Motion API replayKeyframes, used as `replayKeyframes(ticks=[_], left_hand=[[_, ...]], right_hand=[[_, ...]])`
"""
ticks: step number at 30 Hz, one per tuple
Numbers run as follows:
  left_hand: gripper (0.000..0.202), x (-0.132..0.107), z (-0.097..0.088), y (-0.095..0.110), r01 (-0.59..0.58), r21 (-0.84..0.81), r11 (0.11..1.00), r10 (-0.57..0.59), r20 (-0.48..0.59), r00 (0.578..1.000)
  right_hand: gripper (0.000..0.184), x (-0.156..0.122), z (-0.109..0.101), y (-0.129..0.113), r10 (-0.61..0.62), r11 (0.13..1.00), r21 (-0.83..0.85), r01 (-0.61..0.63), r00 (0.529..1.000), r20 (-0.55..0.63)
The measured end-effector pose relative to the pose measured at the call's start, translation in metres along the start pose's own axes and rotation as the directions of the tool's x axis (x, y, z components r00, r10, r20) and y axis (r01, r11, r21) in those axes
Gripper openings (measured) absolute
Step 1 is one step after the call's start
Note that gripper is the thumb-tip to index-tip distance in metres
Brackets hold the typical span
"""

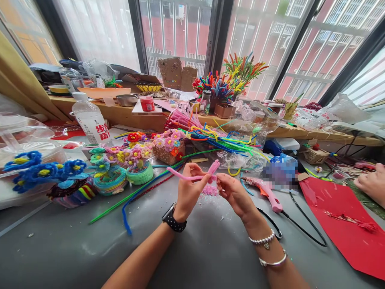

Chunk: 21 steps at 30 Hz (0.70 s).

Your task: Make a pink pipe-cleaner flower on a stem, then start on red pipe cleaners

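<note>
My left hand (189, 188), with a black watch on the wrist, is closed around a pink pipe cleaner (180, 174) that sticks out to the left. My right hand (233, 192), with bracelets on the wrist, pinches the same pink pipe cleaner where it is bent into loops near its right end. Both hands hover above the grey table (75, 249). Small pink fluff scraps (209, 190) lie on the table just under the hands.
Pipe-cleaner flower baskets (120, 168) and blue flowers (39, 170) stand at left. Loose coloured pipe cleaners (222, 138) lie behind. A pink glue gun (266, 190) with a black cord lies beside a red sheet (345, 224). Another person's hand (371, 184) rests at far right.
</note>
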State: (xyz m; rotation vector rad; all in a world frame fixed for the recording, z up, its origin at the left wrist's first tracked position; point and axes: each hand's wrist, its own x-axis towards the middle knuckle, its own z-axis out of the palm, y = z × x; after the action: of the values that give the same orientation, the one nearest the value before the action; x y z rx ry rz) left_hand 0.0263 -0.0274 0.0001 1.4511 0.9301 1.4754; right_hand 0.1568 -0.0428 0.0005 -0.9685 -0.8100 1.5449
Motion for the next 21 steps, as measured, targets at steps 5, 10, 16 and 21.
replayKeyframes(ticks=[5, 10, 16, 21], left_hand=[[0.029, 0.001, -0.001, 0.000, 0.131, -0.062, 0.989, -0.131, 0.008, 0.991], [0.031, 0.001, 0.001, 0.000, 0.207, -0.151, 0.967, -0.205, 0.031, 0.978], [0.033, 0.005, -0.001, -0.005, 0.352, -0.331, 0.876, -0.340, 0.095, 0.936], [0.032, 0.005, -0.001, -0.006, 0.278, -0.254, 0.927, -0.279, 0.029, 0.960]], right_hand=[[0.024, 0.001, -0.001, 0.000, -0.051, 0.998, -0.047, 0.050, 0.999, -0.013], [0.024, -0.001, 0.003, 0.003, -0.019, 0.997, -0.078, 0.018, 1.000, -0.016], [0.025, 0.004, 0.004, 0.008, -0.023, 0.998, -0.062, 0.024, 1.000, 0.021], [0.024, 0.006, 0.001, 0.013, 0.060, 0.997, 0.053, -0.063, 0.997, 0.056]])
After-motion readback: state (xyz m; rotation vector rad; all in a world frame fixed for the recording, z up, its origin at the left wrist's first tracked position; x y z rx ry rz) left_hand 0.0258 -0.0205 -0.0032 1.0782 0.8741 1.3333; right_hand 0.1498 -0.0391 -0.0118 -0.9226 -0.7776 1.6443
